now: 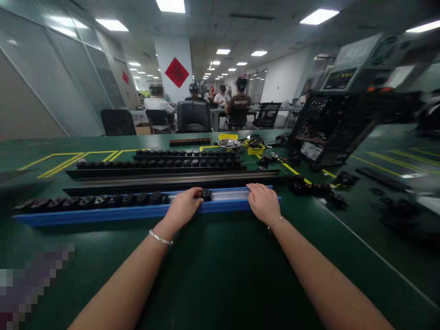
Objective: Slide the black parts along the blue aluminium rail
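The left hand (pixel 184 205) is nearly closed, thumb and fingertips at 1 black part (pixel 206 195) just right of them in the blue rail (pixel 224 206); whether gripped, I cannot tell. The right hand (pixel 264 201), half-curled, clasps the blue rail's end, thumb hidden. Left of the left hand, a blurred black row (pixel 129 199) sits in it.

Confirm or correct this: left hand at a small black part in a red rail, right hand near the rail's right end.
Wrong on colour: the head view shows a blue rail, not a red one. The rest stands: the left hand is at a small black part in it, and the right hand is near its right end.
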`<state>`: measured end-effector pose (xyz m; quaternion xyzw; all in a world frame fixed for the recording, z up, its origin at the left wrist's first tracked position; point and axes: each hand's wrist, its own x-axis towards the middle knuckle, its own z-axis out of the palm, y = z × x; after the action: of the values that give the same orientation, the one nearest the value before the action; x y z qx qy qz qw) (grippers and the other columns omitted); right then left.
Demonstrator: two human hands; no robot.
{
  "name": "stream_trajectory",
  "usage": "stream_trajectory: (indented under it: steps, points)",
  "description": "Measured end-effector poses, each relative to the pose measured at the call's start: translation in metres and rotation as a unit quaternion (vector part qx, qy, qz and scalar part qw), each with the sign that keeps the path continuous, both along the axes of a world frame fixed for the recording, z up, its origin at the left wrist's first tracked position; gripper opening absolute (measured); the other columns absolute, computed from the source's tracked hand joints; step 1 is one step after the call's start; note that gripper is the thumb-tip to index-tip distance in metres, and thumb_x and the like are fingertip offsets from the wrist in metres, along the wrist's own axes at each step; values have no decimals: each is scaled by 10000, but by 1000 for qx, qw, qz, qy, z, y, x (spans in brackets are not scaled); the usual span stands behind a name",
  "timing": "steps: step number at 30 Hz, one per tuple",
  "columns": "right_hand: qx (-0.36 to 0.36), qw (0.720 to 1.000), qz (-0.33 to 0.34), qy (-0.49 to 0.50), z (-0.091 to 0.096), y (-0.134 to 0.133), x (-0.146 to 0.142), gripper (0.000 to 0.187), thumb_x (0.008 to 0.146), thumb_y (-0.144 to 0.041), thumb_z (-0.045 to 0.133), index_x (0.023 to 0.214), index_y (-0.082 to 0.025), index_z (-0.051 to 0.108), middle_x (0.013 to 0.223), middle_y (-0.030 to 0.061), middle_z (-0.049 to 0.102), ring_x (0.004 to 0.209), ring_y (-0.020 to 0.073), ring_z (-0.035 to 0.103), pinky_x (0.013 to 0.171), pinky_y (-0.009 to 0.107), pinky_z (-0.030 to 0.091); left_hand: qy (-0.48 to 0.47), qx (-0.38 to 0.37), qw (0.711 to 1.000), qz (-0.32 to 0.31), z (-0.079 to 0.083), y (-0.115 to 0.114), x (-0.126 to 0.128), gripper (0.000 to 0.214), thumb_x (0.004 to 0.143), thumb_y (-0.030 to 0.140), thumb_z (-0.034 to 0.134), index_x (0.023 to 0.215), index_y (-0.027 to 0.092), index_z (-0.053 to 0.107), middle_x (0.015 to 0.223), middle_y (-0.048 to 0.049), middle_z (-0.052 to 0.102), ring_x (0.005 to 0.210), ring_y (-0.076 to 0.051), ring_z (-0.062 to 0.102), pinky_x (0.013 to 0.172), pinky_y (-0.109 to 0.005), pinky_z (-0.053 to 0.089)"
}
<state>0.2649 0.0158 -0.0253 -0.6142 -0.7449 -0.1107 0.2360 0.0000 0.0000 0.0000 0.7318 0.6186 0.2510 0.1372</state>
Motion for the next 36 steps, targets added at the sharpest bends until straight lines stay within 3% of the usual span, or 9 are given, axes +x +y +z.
stream_trajectory:
  steps: [14, 24, 30, 36]
  points:
    - [-13, 1000, -7, 9, 2, 0, -1, 401, 882, -246, 336, 1179, -192, 600, 1223, 41, 614, 1174, 197, 488, 965, 363, 333, -15, -20, 998, -53, 0, -4, 6, 377, 842, 276, 508, 1213, 212, 524, 1183, -37, 646, 1088, -170, 594, 948, -303, 450]
    - [-16, 1000, -3, 12, 2, 0, 0, 406, 883, -243, 333, 1186, -184, 596, 1222, 43, 614, 1177, 199, 485, 970, 361, 326, 19, 38, 998, -35, 1, -8, 10, 348, 830, 324, 497, 1154, 221, 573, 1091, -37, 660, 961, -182, 625, 856, -310, 483]
    - [-11, 1000, -4, 4, 2, 0, -1, 400, 881, -236, 340, 1178, -181, 602, 1219, 49, 616, 1169, 198, 491, 964, 356, 334, 26, -3, 999, -19, 2, -10, 12, 345, 839, 348, 479, 1153, 248, 583, 1047, -21, 682, 964, -193, 623, 844, -318, 471]
    - [-6, 1000, -5, 4, 2, 0, 0, 411, 886, -244, 333, 1199, -166, 589, 1215, 70, 616, 1171, 210, 495, 972, 377, 333, 75, 10, 997, -25, -1, -12, 14, 342, 846, 389, 468, 1166, 315, 564, 1045, 9, 691, 934, -212, 641, 837, -350, 467]
